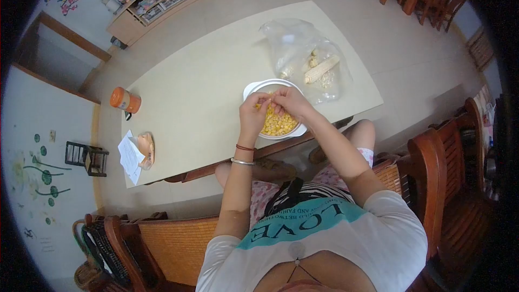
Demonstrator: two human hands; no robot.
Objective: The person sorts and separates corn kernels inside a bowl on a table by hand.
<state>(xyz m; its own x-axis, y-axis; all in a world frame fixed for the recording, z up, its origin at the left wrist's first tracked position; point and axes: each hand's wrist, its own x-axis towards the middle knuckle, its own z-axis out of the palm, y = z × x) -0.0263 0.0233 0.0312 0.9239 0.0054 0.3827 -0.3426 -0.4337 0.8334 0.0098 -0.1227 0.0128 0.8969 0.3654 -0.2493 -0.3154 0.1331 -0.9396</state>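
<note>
Yellow corn kernels (279,125) lie in a white bowl with side handles (294,131) near the table's front edge. Over the bowl, my left hand (254,112) and my right hand (290,103) meet with their fingertips pinched together. Whatever is between the fingertips is too small to make out. Just behind the bowl and to its right, a clear plastic bag (289,35) lies spread on the table, with a pale stripped corncob (322,70) and other pieces on it.
The cream table (200,70) carries an orange jar (125,100) at its left end, with papers (130,157) and a peach-coloured packet (146,148) nearer its front left corner. Wooden chairs (178,243) stand around me.
</note>
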